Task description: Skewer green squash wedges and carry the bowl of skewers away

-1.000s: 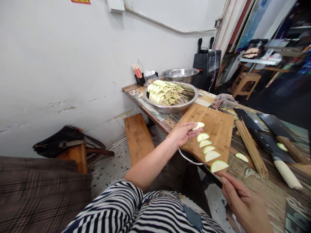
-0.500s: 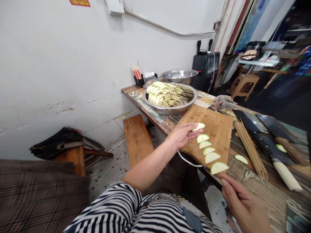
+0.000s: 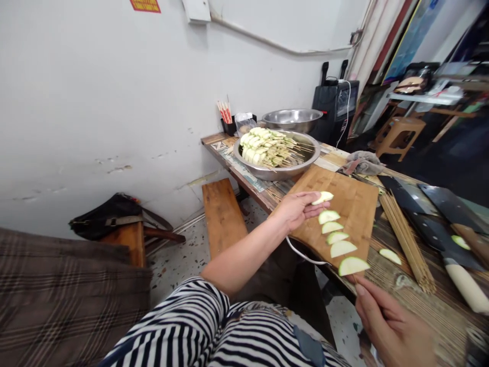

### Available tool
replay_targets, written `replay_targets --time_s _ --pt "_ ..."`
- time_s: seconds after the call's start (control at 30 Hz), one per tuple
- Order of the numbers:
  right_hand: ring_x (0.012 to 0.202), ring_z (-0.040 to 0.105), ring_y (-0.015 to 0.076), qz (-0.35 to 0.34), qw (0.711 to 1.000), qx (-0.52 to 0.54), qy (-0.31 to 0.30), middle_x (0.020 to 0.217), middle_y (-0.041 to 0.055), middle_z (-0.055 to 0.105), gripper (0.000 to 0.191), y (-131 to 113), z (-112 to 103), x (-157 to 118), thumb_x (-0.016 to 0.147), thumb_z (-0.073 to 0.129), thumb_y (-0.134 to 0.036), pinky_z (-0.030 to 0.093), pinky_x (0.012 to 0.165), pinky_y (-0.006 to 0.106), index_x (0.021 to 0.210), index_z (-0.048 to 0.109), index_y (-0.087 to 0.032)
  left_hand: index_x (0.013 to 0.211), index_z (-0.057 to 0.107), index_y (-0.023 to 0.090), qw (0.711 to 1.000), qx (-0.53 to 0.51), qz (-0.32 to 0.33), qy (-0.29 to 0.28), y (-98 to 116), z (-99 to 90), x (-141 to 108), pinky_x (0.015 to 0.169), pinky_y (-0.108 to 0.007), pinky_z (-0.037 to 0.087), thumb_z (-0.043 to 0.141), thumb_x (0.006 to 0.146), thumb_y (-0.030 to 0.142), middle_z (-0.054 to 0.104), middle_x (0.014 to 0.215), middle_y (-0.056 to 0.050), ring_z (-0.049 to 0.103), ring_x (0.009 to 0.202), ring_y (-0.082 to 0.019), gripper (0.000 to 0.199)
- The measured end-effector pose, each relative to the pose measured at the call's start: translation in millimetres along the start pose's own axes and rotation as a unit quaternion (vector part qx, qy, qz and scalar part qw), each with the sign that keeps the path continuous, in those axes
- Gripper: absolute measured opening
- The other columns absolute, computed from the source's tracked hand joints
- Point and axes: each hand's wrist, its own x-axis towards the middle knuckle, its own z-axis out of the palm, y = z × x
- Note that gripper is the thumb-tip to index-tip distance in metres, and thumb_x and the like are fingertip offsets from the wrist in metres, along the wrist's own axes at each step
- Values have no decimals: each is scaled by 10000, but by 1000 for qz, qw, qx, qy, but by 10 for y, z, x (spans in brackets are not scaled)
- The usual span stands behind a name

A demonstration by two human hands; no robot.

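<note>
My right hand (image 3: 395, 321) pinches the near end of a thin wooden skewer (image 3: 355, 279), just below a large half-round zucchini slice (image 3: 353, 266). Several more pale, green-edged slices are spaced out beyond it in a line toward my left hand (image 3: 298, 210). Between the thumb and fingers of that hand is a zucchini slice (image 3: 324, 197) at the far end of the line; whether the skewer tip pierces it I cannot tell. Both hands are above the near side of a wooden cutting board (image 3: 344, 186). A loose slice (image 3: 390, 256) lies on the table right of the board.
A steel basin (image 3: 263, 176) holds many zucchini skewers, with another basin (image 3: 292, 120) behind. Right of the board lie a bundle of bare skewers (image 3: 407, 242), cleavers (image 3: 428, 229) and a grey cloth (image 3: 362, 163). A black speaker-like box (image 3: 336, 109) and a wooden bench (image 3: 223, 214) are nearby.
The whole view has shifted, so the scene sits slightly further right. Both hands keep nearly the same hold on the slice and the skewer.
</note>
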Motion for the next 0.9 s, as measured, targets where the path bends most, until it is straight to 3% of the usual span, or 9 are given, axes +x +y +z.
replay_targets --time_s 0.23,0.5,0.63,0.73,0.8,0.9 --pt "793 711 187 18 999 25 -11 949 102 737 370 87 24 -65 809 640 -454 576 740 221 1026 754 -177 844 687 80 1000 -1 -10 4 5 -35 3 809 -263 556 584 863 87 729 887 -127 704 725 -141 105" --pt "738 689 140 20 999 28 -6 920 74 739 342 32 38 -88 824 631 -455 554 706 169 1013 750 -195 853 687 90 1000 17 11 -8 -4 -3 -37 785 -257 552 584 871 100 731 908 -117 701 738 -142 105" --pt "677 662 142 41 999 25 -2 746 57 707 390 -6 53 -106 835 611 -474 543 631 178 1058 727 -176 850 685 89 999 29 19 -6 -15 31 -58 705 -221 537 591 868 101 729 889 -112 698 726 -139 97" --pt "608 636 151 49 998 35 3 565 27 614 410 -79 67 -109 827 608 -487 514 529 181 1030 730 -152 844 684 83 999 41 21 1 -14 64 -71 673 -201 522 601 861 94 726 862 -109 694 710 -131 85" --pt "591 633 164 47 998 46 4 475 4 538 407 -148 79 -99 826 604 -481 525 541 197 1004 731 -138 835 686 81 999 49 19 7 -11 82 -77 679 -200 518 606 858 94 726 871 -113 691 705 -125 84" --pt "548 614 157 37 998 43 4 486 13 565 401 -224 100 -74 832 589 -475 534 551 210 976 734 -130 831 689 87 998 61 7 8 -7 86 -72 683 -199 515 609 855 91 726 887 -110 687 711 -120 83"
